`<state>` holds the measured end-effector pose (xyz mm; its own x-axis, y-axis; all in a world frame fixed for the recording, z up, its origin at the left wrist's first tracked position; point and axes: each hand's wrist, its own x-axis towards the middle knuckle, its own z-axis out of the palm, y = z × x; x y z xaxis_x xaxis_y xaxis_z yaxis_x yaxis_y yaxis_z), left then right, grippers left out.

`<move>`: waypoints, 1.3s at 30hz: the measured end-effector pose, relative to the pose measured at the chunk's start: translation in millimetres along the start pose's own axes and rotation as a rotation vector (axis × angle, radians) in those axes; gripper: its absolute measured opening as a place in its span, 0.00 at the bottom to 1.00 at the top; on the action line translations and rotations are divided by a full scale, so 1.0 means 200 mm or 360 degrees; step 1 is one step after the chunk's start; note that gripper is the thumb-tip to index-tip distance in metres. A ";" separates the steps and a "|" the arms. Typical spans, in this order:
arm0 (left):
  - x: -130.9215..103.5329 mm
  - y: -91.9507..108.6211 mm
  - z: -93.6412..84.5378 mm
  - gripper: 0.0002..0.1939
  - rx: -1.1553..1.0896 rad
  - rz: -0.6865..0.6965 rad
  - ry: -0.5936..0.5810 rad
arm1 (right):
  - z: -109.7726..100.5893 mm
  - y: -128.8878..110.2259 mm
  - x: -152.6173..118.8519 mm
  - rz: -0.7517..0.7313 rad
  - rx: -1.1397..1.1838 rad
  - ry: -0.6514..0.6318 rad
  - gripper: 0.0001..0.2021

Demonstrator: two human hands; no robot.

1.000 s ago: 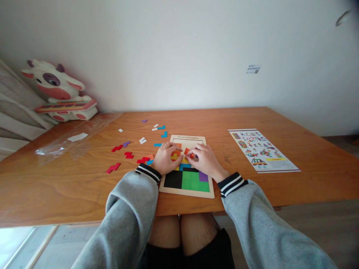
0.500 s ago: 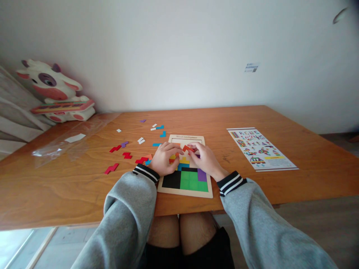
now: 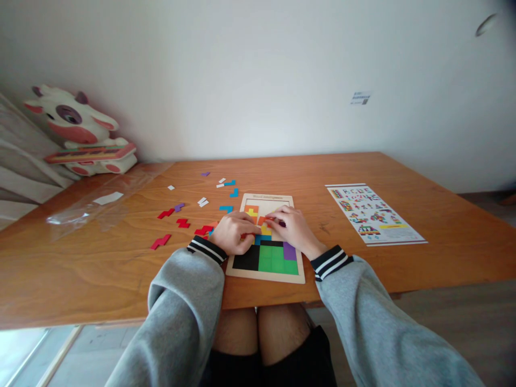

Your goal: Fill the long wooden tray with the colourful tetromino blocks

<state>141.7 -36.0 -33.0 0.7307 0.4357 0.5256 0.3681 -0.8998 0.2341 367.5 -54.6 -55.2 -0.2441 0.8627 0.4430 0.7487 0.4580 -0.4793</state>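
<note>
A wooden puzzle board [image 3: 268, 201] lies before me, partly filled with black, green, purple, blue, yellow and orange pieces. My right hand [image 3: 293, 228] is closed over its upper middle, fingertips pinching an orange puzzle piece [image 3: 262, 220] low against the board. On the board's left side rests my left hand [image 3: 234, 233], fingers bunched and their tips by the yellow piece [image 3: 266, 230]. Whatever those fingers may hold is hidden. A yellow and orange patch [image 3: 252, 210] shows at the board's upper left.
Loose red pieces [image 3: 160, 242], blue pieces [image 3: 226, 208], white pieces [image 3: 202, 202] and purple pieces [image 3: 179, 207] are scattered left of the board. A printed sheet [image 3: 373, 215] lies to the right. A plastic bag [image 3: 108, 199] and a cow toy keyboard [image 3: 88, 134] are at far left.
My right hand has moved slightly left and lowered the orange piece onto the board. My left hand has shifted a little down and left, uncovering the board's upper-left pieces.
</note>
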 end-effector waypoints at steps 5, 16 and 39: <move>0.01 0.01 0.01 0.15 0.0009 -0.0003 0.0071 | 0.01 0.01 -0.01 -0.0032 -0.0117 -0.0026 0.11; 0.01 0.02 0.01 0.16 -0.0145 0.0014 0.0019 | 0.01 0.01 -0.01 -0.0111 -0.0198 -0.0069 0.10; 0.03 0.04 0.00 0.20 -0.0131 0.0006 -0.0062 | -0.03 -0.01 0.00 -0.0058 -0.0037 -0.0106 0.23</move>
<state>148.3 -41.1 -27.9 0.7544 0.4316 0.4945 0.3182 -0.8995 0.2995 368.9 -57.6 -50.4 -0.3114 0.8583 0.4078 0.7527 0.4847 -0.4455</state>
